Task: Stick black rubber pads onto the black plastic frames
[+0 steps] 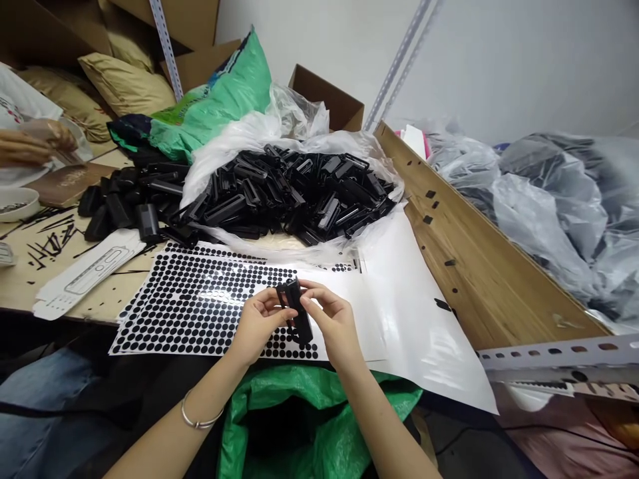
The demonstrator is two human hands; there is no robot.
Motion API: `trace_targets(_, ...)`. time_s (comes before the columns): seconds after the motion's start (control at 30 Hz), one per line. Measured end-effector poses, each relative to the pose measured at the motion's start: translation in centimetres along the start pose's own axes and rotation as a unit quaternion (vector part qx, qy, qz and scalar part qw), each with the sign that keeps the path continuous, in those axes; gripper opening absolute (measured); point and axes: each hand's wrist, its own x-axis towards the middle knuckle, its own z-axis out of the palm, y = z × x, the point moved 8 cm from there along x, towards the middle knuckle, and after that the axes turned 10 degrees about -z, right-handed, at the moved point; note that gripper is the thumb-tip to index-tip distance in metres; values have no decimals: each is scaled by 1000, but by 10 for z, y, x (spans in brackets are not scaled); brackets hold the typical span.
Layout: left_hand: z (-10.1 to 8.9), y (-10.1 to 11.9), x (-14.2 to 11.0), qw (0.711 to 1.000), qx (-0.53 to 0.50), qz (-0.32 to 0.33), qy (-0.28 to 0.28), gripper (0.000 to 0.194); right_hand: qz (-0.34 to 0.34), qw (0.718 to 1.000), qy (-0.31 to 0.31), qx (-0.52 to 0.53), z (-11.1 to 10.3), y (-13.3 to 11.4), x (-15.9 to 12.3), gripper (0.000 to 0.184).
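Between my two hands is a black plastic part (301, 326), long and narrow, with an open frame along one side. My left hand (259, 322) pinches the frame side between thumb and fingers. On the other side, my right hand (333, 319) grips the body near its upper end. Beneath lie sheets of round black stickers (200, 306), with some dots gone from the rows. Behind them, a white plastic bag (219, 143) lies open, heaped with similar black plastic parts (299, 186).
An open green sack (232, 432) hangs below the table edge. At left lie black pieces (120, 209), printed white cards (90, 273) and a white bowl (30, 206). Another person's hands (34, 143) work at far left. A wooden board (479, 266) borders the right.
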Motion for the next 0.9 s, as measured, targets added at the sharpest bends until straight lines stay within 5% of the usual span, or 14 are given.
trace_targets(0.9,0,3,-2,1000,10,-25,6,35,-8,1000,-13,-14,0,-2,0,13)
